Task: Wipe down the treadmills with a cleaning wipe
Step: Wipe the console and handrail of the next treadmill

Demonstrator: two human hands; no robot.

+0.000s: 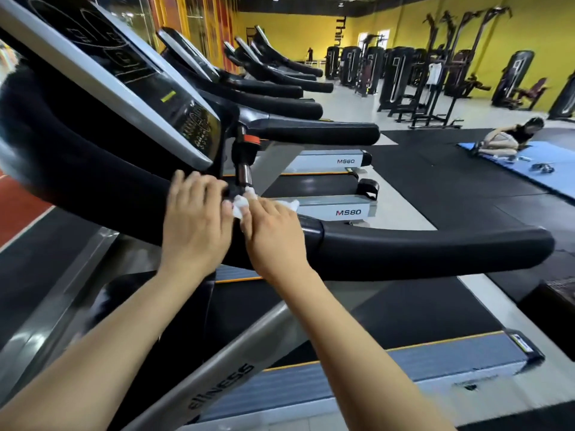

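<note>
Your forearms reach in from below, both hands on the black handrail (420, 250) of the nearest treadmill (342, 384).

Left hand (194, 225): fingers bent over the rail's far edge, near the base of the console (124, 76). Blurred; you cannot tell whether it grips the rail or only rests there.

Right hand (273, 228): just beside the left, fingers curled onto the white wipe (240, 206), pressing it to the rail. The wipe bunches between your two hands, part of it showing beyond your right knuckles.

Handling, as a judgement: the wipe looks thin, limp and light, probably damp, so it will crumple and slide. Keep it folded under flat fingers rather than pinched at a corner. The rail looks rigid and smooth and should take firm pressure.

Writing: the grey upright (217, 381) below your arms shows letters ending "NESS". Beyond your hands, "MS80" sits on the rear end cover (348, 212), and again on the next treadmill (345, 161). Far yellow wall (295, 29): vertical letters, apparently "Thin", cut off.
</note>
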